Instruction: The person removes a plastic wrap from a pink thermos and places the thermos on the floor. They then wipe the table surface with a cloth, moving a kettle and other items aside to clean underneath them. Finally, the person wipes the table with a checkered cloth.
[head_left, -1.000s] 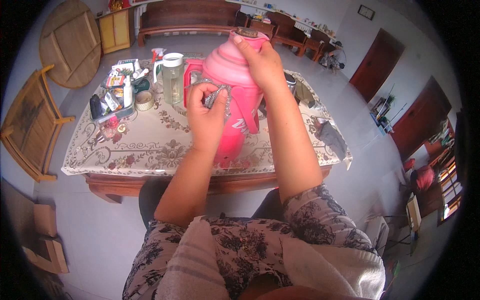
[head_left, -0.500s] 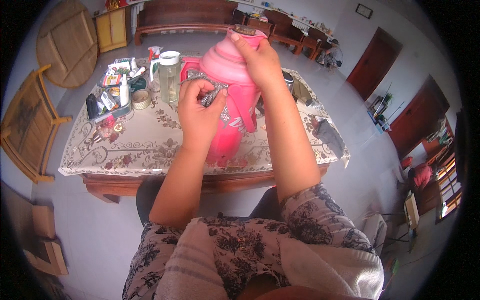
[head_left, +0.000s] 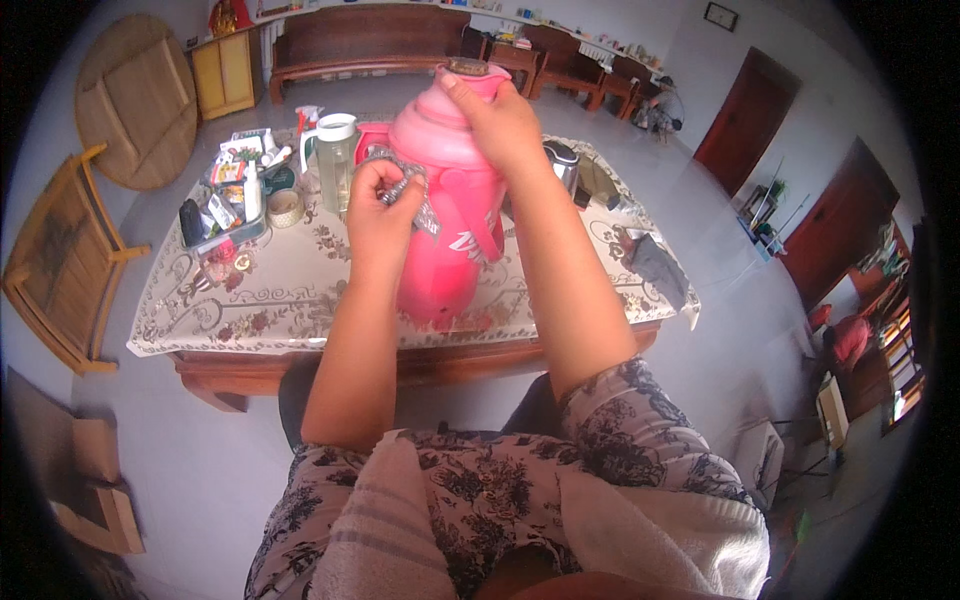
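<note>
A pink thermos flask (head_left: 440, 275) stands on the patterned tablecloth (head_left: 290, 290), in front of me. My right hand (head_left: 505, 125) grips its upper part, thumb near the rim beside a brownish stopper (head_left: 468, 67). With fingers pinched, my left hand (head_left: 383, 210) holds a crumpled silvery-grey mesh cloth (head_left: 425, 212) against the flask's left side, below its shoulder. Part of the cloth is hidden in my fingers. The flask's pink handle (head_left: 372, 135) sticks out behind my left hand.
Left of the flask are a clear pitcher (head_left: 335, 165) with a white lid, a tape roll (head_left: 285, 208) and a tray (head_left: 222, 236) of bottles and packets. A steel kettle (head_left: 562, 165) stands behind my right forearm; a grey cloth (head_left: 655, 268) lies at the table's right.
My left hand has moved slightly left and down along the flask with the mesh cloth. The right hand keeps its hold near the top, while the view has shifted a little.
</note>
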